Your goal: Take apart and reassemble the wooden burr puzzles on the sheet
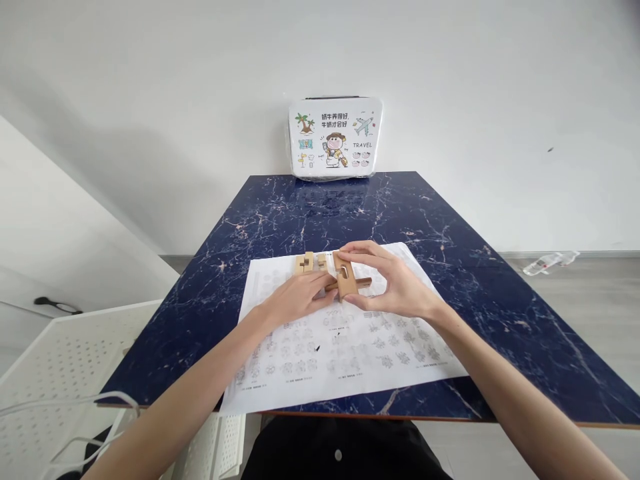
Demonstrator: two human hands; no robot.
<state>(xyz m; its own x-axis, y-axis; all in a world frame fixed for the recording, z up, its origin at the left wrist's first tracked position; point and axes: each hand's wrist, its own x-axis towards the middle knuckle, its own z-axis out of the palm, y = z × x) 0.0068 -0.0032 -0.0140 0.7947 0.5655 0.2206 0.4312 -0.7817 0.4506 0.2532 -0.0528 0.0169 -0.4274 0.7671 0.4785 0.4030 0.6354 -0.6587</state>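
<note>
A small wooden puzzle assembly (345, 281) of crossed notched bars is held over a printed instruction sheet (340, 353). My left hand (295, 298) grips its left end from below and beside it. My right hand (390, 280) pinches the upright light-wood piece from the right, thumb and fingers around it. Two loose light-wood pieces (310, 263) lie on the sheet just behind my left hand. Part of the assembly is hidden by my fingers.
The sheet lies on a dark blue marble-patterned table (450, 267). A white box with cartoon travel pictures (334, 139) stands at the table's far edge against the wall. A white perforated rack (65, 360) and white cables (75, 407) are at lower left.
</note>
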